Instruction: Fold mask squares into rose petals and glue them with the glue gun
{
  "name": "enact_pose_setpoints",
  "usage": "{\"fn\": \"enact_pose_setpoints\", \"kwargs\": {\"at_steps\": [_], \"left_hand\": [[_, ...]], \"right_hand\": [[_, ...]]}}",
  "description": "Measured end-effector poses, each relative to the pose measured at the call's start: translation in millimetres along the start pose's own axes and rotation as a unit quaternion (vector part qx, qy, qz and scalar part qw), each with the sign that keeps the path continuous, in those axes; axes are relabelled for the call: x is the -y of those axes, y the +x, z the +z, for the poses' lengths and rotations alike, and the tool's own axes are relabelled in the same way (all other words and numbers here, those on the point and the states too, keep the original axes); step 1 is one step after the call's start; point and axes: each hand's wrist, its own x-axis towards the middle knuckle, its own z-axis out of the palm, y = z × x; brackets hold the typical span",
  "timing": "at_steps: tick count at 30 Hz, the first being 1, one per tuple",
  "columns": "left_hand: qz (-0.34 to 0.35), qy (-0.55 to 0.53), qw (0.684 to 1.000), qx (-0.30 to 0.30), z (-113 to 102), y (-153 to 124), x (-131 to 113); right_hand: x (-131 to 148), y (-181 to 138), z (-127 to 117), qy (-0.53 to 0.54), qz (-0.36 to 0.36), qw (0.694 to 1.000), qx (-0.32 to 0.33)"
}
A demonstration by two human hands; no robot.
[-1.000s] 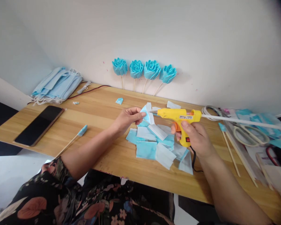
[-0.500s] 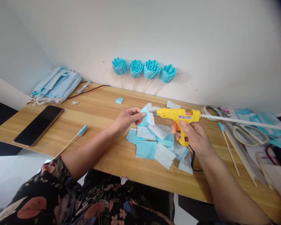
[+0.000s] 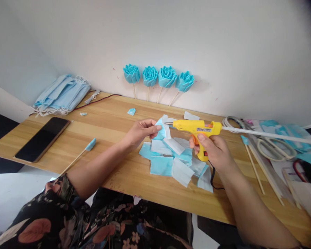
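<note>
Between the thumb and fingers of my left hand is a partly folded piece of blue-and-white mask fabric. My right hand is wrapped round a yellow hot glue gun, one finger at its orange trigger. Its metal nozzle points left and lies at the face of the fabric piece; whether it touches is too small to tell. A long white glue stick sticks out of the gun's back. Under both hands lies a loose heap of cut blue and white fabric pieces.
Several blue fabric flowers on sticks lean against the wall. Face masks are stacked at the back left, near a phone. A blue-tipped stick lies by my left forearm. Scissors, tape and wooden sticks crowd the right.
The nozzle has shifted slightly left over the fabric piece. Both hands keep their hold, and the rest stays as it was apart from a slight shift of the view.
</note>
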Motion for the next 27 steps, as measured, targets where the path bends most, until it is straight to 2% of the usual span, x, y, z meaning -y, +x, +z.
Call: {"fn": "enact_pose_setpoints", "kwargs": {"at_steps": [8,14,22,27], "left_hand": [[0.006,-0.007,1.0,0.005,-0.6,-0.3,0.2],[0.004,-0.025,1.0,0.0,-0.2,0.1,0.2],[0.009,-0.061,0.997,-0.039,0.5,0.9,-4.1],[0.015,-0.066,0.997,-0.043,0.8,0.7,-4.7]], "right_hand": [[-2.3,-0.4,-1.3,-0.023,-0.003,1.0,0.006],[-2.8,-0.8,-2.4,-0.075,-0.037,0.996,-0.021],[3.0,-3.6,-3.2,0.06,-0.027,0.998,-0.017],[2.9,-3.7,-1.7,0.017,-0.018,1.0,0.005]]}}
